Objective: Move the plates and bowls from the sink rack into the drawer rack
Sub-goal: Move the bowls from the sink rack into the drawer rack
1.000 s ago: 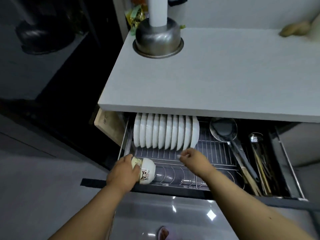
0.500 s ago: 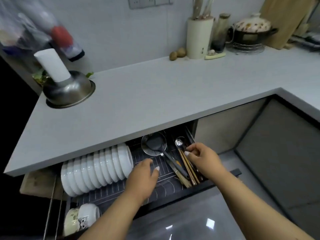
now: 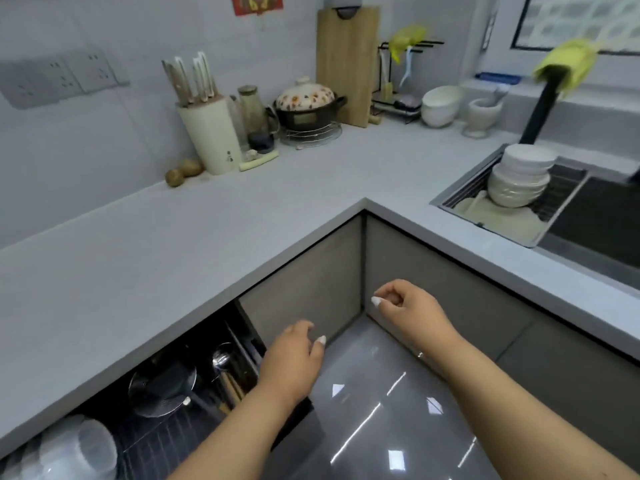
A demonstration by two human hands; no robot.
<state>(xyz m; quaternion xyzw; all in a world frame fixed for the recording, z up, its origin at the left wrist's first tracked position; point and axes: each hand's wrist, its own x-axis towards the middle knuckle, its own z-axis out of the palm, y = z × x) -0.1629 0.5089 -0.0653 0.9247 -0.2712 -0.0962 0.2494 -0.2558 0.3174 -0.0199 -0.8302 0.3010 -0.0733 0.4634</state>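
Both hands are hanging in the air over the glossy floor, in front of the inner corner of the L-shaped bench, holding nothing. Left hand is sitting palm down with fingers loosely curled, just off the right end of the open drawer rack. Right hand is hovering higher and further right, well apart from the left, fingers loosely bent, thumb near the index tip, nothing between them.

Drawer rack is sticking out from under the bench's front edge at lower left. White plates are standing on edge at its left end, blurred. A wire strainer and a metal ladle are lying toward its right end, next to wooden utensil handles.

Sink rack is sitting in the sink at the right edge of the bench. A stack of white bowls is resting in it, tilted, with pale flat plates lying beneath. A black faucet with a yellow cloth over it is standing behind the stack.

Along the back edge of the bench: a knife block, two potatoes, a lidded floral pot on a wire trivet, a cutting board leaning on the wall, another white bowl, a mortar.
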